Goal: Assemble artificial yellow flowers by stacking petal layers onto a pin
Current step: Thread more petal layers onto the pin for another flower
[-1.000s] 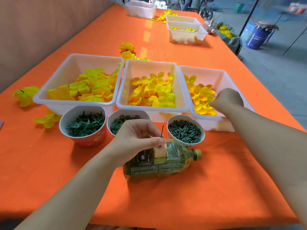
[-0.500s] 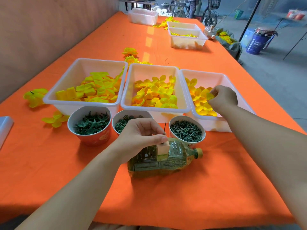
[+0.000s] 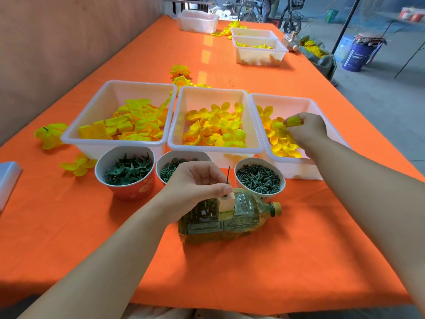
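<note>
In the head view, the left hand (image 3: 195,187) at lower centre grips the pale block (image 3: 226,201) on a bottle (image 3: 230,221) lying on its side, just beside the bare upright pin (image 3: 228,174). At middle right, the right hand (image 3: 305,132) pinches one yellow petal layer (image 3: 292,122) over the right-hand tub (image 3: 282,97). That pinch may carry two layers stuck together, or the round bottle may roll under the push and tilt the pin. Nothing is readable on the red cup (image 3: 135,189) or on the blue barrel (image 3: 356,56) at upper right.

Right hand (image 3: 307,132) pinches a yellow petal (image 3: 292,122) over the right tray (image 3: 322,109); left hand (image 3: 195,185) holds the pin (image 3: 228,174).
</note>
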